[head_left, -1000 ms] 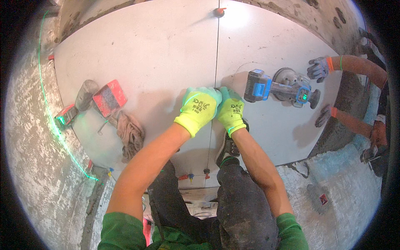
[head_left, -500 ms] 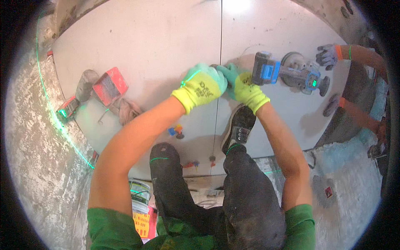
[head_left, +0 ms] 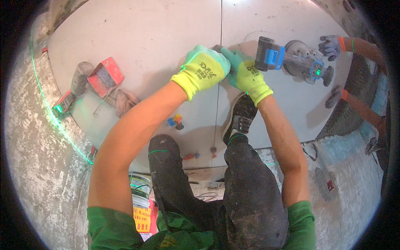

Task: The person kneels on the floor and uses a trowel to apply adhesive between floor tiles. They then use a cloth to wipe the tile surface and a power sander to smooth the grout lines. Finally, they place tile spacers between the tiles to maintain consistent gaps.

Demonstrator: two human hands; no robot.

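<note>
Both of my hands wear yellow-green knitted gloves with teal palms and meet over the dark seam (head_left: 217, 100) between two large pale tiles. My left hand (head_left: 206, 68) is closed, its fingertips turned down at the seam. Against it, my right hand (head_left: 243, 73) is closed too, with its thumb side toward the left hand. Whatever they grip is hidden by the gloves; only a bit of something dark shows between the fingertips. Just right of my right hand, a cordless tile tool (head_left: 302, 62) with a blue-and-black battery and a round suction pad rests on the right tile.
At left lie a red box (head_left: 105, 77), a grey cylinder (head_left: 81, 78), a crumpled brown cloth (head_left: 123, 102) and a laser level (head_left: 63, 103) casting a green line. Small coloured plastic pieces (head_left: 176, 121) sit near my knee. My shoe (head_left: 241, 118) stands on the right tile. Another person's gloved hand (head_left: 331, 46) touches the right edge.
The view has shifted a little, so most things sit slightly higher in it. My hands stay together at the seam, closed, with only small finger movements.
</note>
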